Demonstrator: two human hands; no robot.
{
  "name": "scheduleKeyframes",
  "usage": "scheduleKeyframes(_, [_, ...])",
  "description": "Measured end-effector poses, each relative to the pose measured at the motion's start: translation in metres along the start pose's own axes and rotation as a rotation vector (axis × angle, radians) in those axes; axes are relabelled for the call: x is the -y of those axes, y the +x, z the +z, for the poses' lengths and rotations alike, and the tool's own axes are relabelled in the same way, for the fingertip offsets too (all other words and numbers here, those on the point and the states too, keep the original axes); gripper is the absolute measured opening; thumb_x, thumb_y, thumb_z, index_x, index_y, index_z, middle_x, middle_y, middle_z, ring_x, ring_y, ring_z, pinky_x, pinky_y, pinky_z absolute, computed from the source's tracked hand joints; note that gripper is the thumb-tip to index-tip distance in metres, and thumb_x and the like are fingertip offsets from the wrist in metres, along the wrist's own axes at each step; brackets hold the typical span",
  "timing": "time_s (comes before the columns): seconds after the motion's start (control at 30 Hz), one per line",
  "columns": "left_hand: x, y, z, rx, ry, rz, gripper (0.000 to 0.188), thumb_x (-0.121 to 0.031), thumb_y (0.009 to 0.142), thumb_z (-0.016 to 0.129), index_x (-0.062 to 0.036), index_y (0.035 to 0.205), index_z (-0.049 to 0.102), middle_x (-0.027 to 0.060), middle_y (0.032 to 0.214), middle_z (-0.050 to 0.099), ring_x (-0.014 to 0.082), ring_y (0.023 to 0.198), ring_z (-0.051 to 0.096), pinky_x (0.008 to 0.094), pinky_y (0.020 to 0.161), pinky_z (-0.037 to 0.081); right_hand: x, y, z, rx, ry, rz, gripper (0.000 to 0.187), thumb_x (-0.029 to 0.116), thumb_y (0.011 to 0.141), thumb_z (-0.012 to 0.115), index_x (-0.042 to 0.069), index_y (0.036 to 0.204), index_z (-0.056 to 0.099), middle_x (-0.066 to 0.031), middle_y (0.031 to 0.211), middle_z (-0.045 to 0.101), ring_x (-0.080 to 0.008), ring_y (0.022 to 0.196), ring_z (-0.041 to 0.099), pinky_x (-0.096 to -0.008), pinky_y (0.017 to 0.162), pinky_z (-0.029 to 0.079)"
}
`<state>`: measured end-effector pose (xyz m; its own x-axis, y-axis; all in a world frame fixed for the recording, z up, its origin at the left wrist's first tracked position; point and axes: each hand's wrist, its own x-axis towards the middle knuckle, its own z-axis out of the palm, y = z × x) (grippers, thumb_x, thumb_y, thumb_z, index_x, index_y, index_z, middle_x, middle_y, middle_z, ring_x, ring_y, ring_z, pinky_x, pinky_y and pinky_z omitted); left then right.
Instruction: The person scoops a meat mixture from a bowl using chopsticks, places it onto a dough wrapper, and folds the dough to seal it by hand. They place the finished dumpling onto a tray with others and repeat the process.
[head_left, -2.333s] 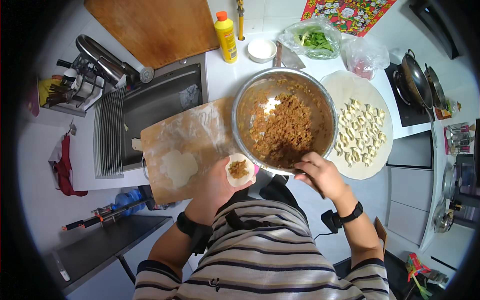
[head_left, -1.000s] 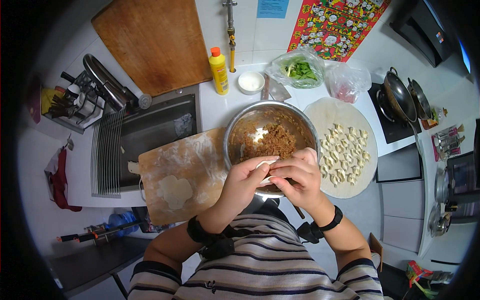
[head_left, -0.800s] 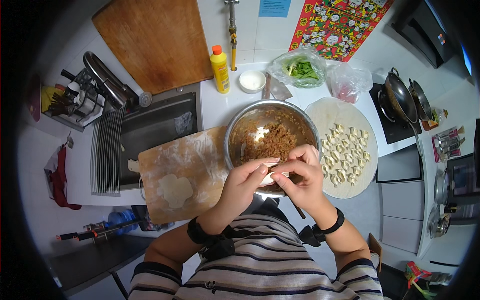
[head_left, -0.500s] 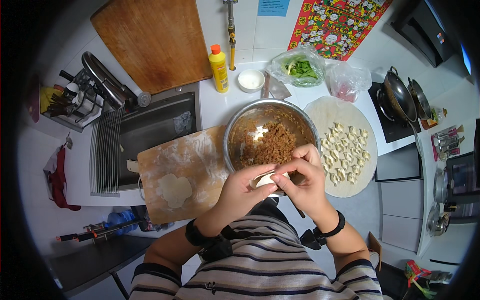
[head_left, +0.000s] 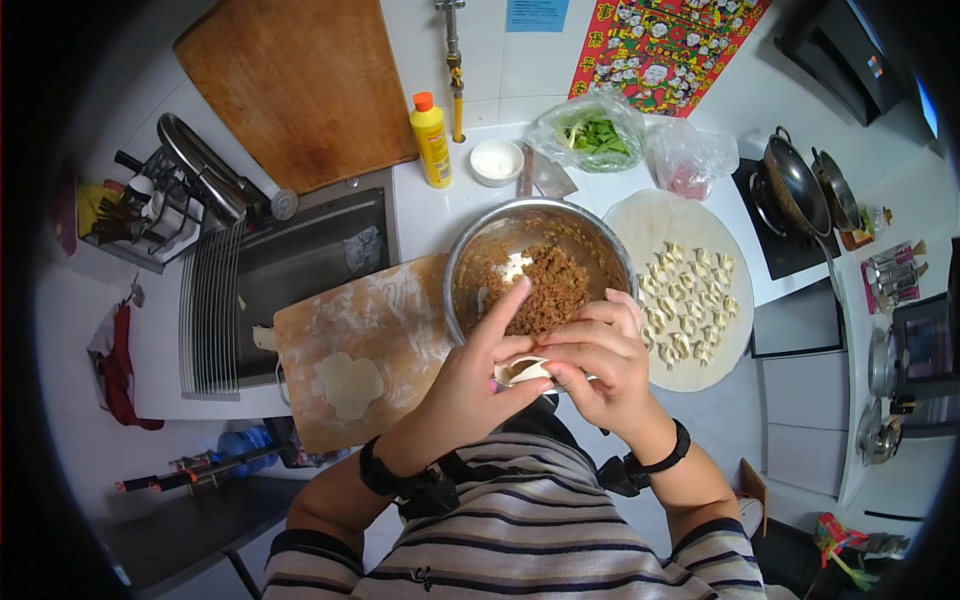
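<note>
Between my two hands, over the near rim of a steel bowl (head_left: 461, 260), is a partly folded dumpling (head_left: 522, 371) with a gap in its pale wrapper. My left hand (head_left: 478, 385) grips it between thumb and fingers, its index finger stretched up over the bowl. The fingers of my right hand (head_left: 603, 365) are closed on the dumpling's right edge. Brown minced filling (head_left: 556, 288) lies in the bowl. Right of it, several shaped dumplings (head_left: 690, 300) rest on a round pale tray (head_left: 640, 215). Thin dough wrappers (head_left: 350, 387) lie on the floured wooden board (head_left: 420, 300) at left.
Behind the bowl stand a yellow bottle (head_left: 431, 145), a small white bowl (head_left: 497, 162), a cleaver (head_left: 552, 178) and a bag of greens (head_left: 595, 135). A sink (head_left: 310, 270) is at left. Pans (head_left: 800, 188) sit on the stove at right.
My left index finger has lifted off the dumpling and now points up. My right fingers have drawn together along its edge, and the wrapper's gap shows more.
</note>
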<state>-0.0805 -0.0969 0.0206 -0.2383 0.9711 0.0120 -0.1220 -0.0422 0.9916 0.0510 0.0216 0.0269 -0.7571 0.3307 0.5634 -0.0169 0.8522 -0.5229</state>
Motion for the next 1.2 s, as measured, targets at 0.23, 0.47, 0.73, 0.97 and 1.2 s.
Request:
scheduleKeyframes(0.23, [0.013, -0.003, -0.005, -0.076, -0.054, -0.007, 0.035, 0.002, 0.078, 0.063, 0.0015, 0.109, 0.047, 0.0093, 0.097, 0.06, 0.0116, 0.091, 0.058, 0.0235, 0.075, 0.048, 0.001, 0.006, 0.0, -0.036, -0.088, -0.071, 0.021, 0.026, 0.074, 0.066, 0.01, 0.086, 0.066, -0.0016, 0.093, 0.062, -0.0243, 0.102, 0.05, -0.0487, 0.103, 0.017])
scheduleKeyframes(0.47, [0.0, 0.0, -0.007, 0.051, -0.321, -0.065, 0.03, 0.008, 0.078, 0.058, 0.0, 0.105, 0.048, 0.008, 0.101, 0.057, 0.0135, 0.095, 0.056, 0.0255, 0.08, 0.046, -0.011, 0.006, 0.005, 0.231, 0.464, 0.102, 0.087, 0.054, 0.071, 0.062, 0.005, 0.135, 0.03, -0.0164, 0.137, 0.033, -0.0404, 0.131, 0.018, -0.0571, 0.103, 0.009])
scheduleKeyframes(0.73, [-0.007, 0.0, -0.007, 0.129, -0.308, -0.038, 0.03, 0.005, 0.079, 0.06, 0.0, 0.106, 0.048, 0.0069, 0.103, 0.057, 0.0105, 0.094, 0.055, 0.0243, 0.08, 0.045, 0.012, 0.021, -0.015, 0.306, -0.046, -0.06, 0.049, 0.034, 0.083, 0.052, 0.004, 0.121, 0.049, -0.011, 0.132, 0.041, -0.0353, 0.13, 0.026, -0.0644, 0.099, 0.003])
scheduleKeyframes(0.97, [-0.014, 0.006, 0.009, 0.064, -0.406, 0.073, 0.047, -0.011, 0.075, 0.07, -0.0019, 0.114, 0.046, 0.0049, 0.104, 0.056, 0.0136, 0.097, 0.053, 0.0266, 0.083, 0.042, 0.015, 0.017, -0.015, 0.185, 0.075, -0.022, 0.041, 0.024, 0.09, 0.031, 0.005, 0.115, 0.057, -0.0094, 0.125, 0.051, -0.0339, 0.13, 0.027, -0.0553, 0.101, -0.012])
scheduleKeyframes(1.2, [-0.017, 0.01, 0.008, 0.163, 0.107, 0.258, 0.032, -0.028, 0.084, 0.057, 0.0021, 0.096, 0.056, 0.0177, 0.086, 0.061, 0.027, 0.078, 0.061, 0.0318, 0.067, 0.046, 0.019, 0.01, -0.009, 0.134, 0.247, 0.04, 0.05, 0.032, 0.093, 0.022, 0.007, 0.117, 0.057, -0.0093, 0.129, 0.048, -0.0389, 0.13, 0.023, -0.0543, 0.101, -0.012])
